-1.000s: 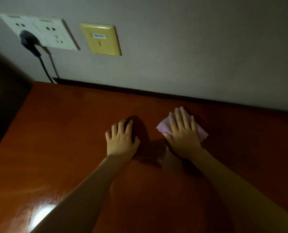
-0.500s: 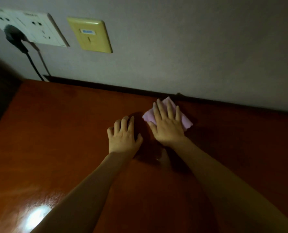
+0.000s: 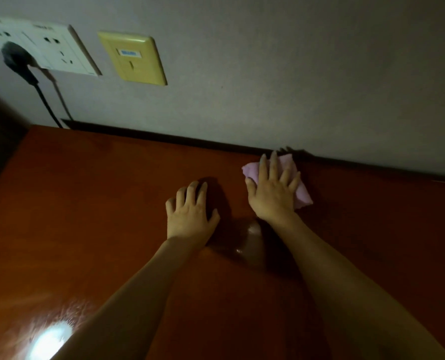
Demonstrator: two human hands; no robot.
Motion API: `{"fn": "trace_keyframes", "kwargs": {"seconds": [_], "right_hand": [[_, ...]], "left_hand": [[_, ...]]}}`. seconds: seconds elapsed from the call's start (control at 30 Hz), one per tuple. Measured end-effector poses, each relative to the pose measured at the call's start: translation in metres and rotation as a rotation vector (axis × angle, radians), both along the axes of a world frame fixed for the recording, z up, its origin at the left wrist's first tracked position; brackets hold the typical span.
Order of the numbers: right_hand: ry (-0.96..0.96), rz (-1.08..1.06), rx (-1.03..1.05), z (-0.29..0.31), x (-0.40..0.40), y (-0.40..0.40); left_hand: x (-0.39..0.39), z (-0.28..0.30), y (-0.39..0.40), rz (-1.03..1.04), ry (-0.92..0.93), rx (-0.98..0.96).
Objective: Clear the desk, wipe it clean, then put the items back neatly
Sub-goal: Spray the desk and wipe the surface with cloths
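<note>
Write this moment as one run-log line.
stage: wiping | right hand: presses pink cloth flat near wall | left hand: rests on desk

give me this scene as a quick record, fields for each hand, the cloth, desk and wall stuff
left hand: flat on the desk, fingers spread, holds nothing
right hand: presses the cloth with straight fingers
cloth: pink, crumpled, near the desk's back edge
desk: reddish wood, glossy
wall: white socket with a black plug; yellow plate

We can only see the edges of the pink cloth because the right hand covers its middle, and the white socket plate runs off the left edge.
</note>
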State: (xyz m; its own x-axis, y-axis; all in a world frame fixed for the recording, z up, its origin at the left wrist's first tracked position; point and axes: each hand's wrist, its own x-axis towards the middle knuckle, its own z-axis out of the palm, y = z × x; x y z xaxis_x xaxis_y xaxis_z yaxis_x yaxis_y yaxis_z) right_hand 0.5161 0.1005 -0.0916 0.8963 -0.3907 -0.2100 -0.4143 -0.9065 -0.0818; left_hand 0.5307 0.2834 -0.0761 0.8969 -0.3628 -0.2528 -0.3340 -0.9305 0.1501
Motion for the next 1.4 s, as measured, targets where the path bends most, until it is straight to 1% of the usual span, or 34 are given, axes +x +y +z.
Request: {"fn": "trace_keyframes", "kwargs": {"seconds": [0.07, 0.17, 0.3, 0.33, 0.4, 0.5, 0.6, 0.67, 0.77, 0.83, 0.93, 1.03, 1.07, 1.13, 1.3, 1.33, 1.4], "right_hand": [[-0.037, 0.113, -0.002, -0.003, -0.007, 0.02], [-0.084, 0.26, -0.034, -0.008, -0.042, 0.041], [-0.083, 0.362, 0.008, -0.013, -0.098, 0.034], [-0.064, 0.337, -0.004, -0.014, -0.108, 0.023], [-0.034, 0.204, -0.042, -0.014, -0.116, -0.002], [0.027, 0.035, -0.084, -0.005, -0.1, -0.027], [0.046, -0.024, -0.058, -0.001, -0.071, -0.021], [0.016, -0.03, -0.033, -0.001, -0.054, -0.006], [-0.013, 0.086, -0.02, 0.0, -0.045, 0.024], [-0.032, 0.193, -0.018, -0.004, -0.057, 0.044], [-0.034, 0.36, -0.017, -0.006, -0.099, 0.055], [0.033, 0.456, -0.005, -0.006, -0.139, 0.035], [0.037, 0.435, -0.008, -0.005, -0.144, 0.024], [0.102, 0.31, -0.031, -0.002, -0.141, 0.008], [0.075, 0.001, -0.001, 0.004, -0.097, 0.012], [0.057, -0.019, -0.012, 0.004, -0.087, 0.016], [0.039, 0.015, -0.027, 0.003, -0.077, 0.03]], "left_hand": [[-0.001, 0.001, 0.003, -0.015, -0.007, 0.008], [-0.004, 0.001, 0.001, 0.005, -0.009, 0.004], [-0.01, 0.0, -0.007, 0.072, 0.001, -0.025], [-0.011, 0.0, -0.007, 0.078, 0.008, -0.033], [-0.012, 0.002, -0.007, 0.066, 0.016, -0.042], [-0.021, 0.004, -0.003, 0.006, 0.01, -0.04], [-0.032, 0.001, 0.005, -0.05, 0.004, -0.028], [-0.034, 0.001, 0.01, -0.074, 0.007, -0.02], [-0.037, 0.002, 0.015, -0.089, 0.007, -0.018], [-0.042, 0.002, 0.017, -0.093, 0.02, -0.018], [-0.05, 0.004, 0.021, -0.096, 0.047, -0.008], [-0.058, 0.006, 0.022, -0.094, 0.064, -0.002], [-0.06, 0.007, 0.022, -0.085, 0.065, -0.002], [-0.066, 0.007, 0.02, -0.071, 0.066, -0.005], [-0.077, 0.006, 0.025, -0.083, 0.061, -0.013], [-0.078, 0.005, 0.027, -0.092, 0.06, -0.012], [-0.08, 0.003, 0.032, -0.111, 0.057, -0.009]]}}
